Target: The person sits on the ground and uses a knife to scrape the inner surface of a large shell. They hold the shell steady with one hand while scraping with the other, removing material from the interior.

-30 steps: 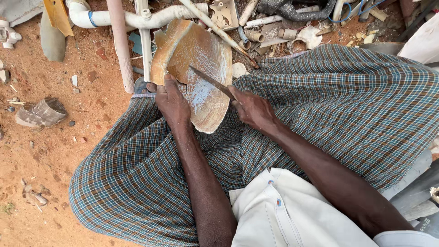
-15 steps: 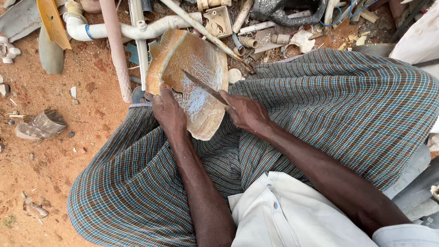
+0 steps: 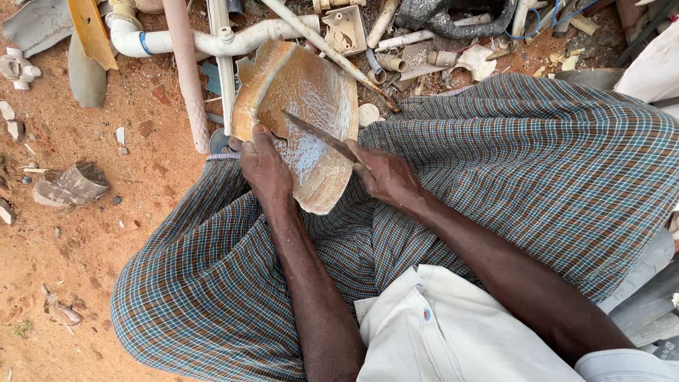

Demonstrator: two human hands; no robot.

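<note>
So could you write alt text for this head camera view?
A seated person's left hand steadies a curved brown shard on a checked cloth while the right hand scrapes it with a blade. Pipes and scrap litter red soil.

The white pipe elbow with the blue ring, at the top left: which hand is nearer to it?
The left hand. It grips the left edge of the curved shard, below and right of the pipe elbow. The right hand, holding the blade, is farther right.
</note>
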